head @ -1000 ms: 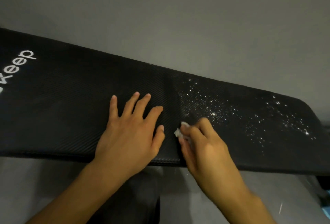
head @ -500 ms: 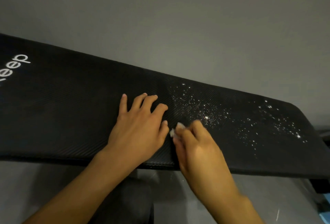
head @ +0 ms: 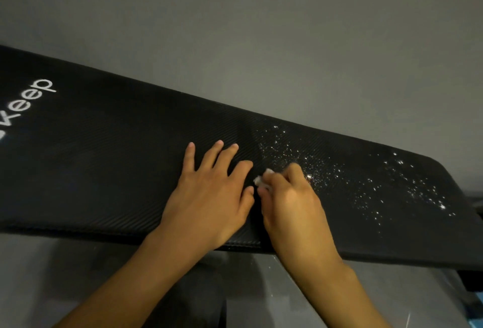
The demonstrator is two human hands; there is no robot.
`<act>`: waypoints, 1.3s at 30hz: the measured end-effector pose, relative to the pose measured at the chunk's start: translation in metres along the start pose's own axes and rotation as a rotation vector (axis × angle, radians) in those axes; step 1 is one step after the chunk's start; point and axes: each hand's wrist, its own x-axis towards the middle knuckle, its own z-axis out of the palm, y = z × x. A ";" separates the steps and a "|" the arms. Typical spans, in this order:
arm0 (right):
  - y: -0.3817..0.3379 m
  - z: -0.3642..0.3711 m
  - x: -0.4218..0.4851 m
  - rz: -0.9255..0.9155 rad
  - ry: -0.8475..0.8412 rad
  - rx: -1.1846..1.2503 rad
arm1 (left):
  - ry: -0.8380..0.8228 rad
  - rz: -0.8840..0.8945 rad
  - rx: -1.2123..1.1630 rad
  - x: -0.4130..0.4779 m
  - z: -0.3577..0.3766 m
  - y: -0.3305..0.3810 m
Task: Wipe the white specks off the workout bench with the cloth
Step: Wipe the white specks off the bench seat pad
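We noted left hand flat, fingers spread, on bench; right hand pinched what seemed the cloth beside white specks.

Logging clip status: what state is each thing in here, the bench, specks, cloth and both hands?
workout bench: left part looks clean, right part speckled.
white specks: scattered over the bench's right part, not yet wiped off.
cloth: small white wad pinched in the right hand, at the specks' left edge.
left hand: flat on the bench, fingers spread.
right hand: curled round the cloth.
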 end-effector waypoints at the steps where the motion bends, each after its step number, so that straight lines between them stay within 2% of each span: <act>1: 0.000 -0.002 -0.001 -0.006 -0.022 -0.003 | 0.001 -0.002 0.001 0.000 0.001 0.000; 3: 0.006 0.000 0.014 0.005 -0.023 -0.014 | -0.005 -0.002 0.005 0.001 0.001 0.000; 7: 0.011 0.020 0.059 0.064 0.076 -0.026 | 0.002 0.000 0.006 0.000 0.001 0.001; 10: 0.007 0.029 0.073 0.133 0.060 -0.057 | 0.006 0.005 0.002 0.000 0.002 -0.001; 13: 0.003 0.021 0.054 -0.001 0.101 -0.021 | 0.018 0.009 -0.010 -0.001 0.002 -0.001; 16: 0.005 0.009 0.023 -0.056 0.029 0.066 | 0.043 0.010 -0.034 -0.001 0.003 0.000; 20: 0.007 0.018 0.052 -0.039 0.043 0.002 | 0.056 0.008 -0.037 0.000 0.004 0.000; 25: 0.007 0.039 0.110 0.086 0.035 -0.032 | 0.046 0.007 -0.018 0.000 0.005 -0.001; 29: 0.004 0.026 0.076 -0.016 0.044 -0.020 | 0.060 0.005 -0.034 -0.001 0.005 -0.002; 32: 0.009 0.011 0.053 -0.061 -0.018 0.007 | 0.075 0.001 -0.054 0.000 0.005 -0.001; 39: 0.019 0.039 0.135 0.043 -0.001 -0.047 | 0.049 0.002 -0.031 0.000 0.004 -0.001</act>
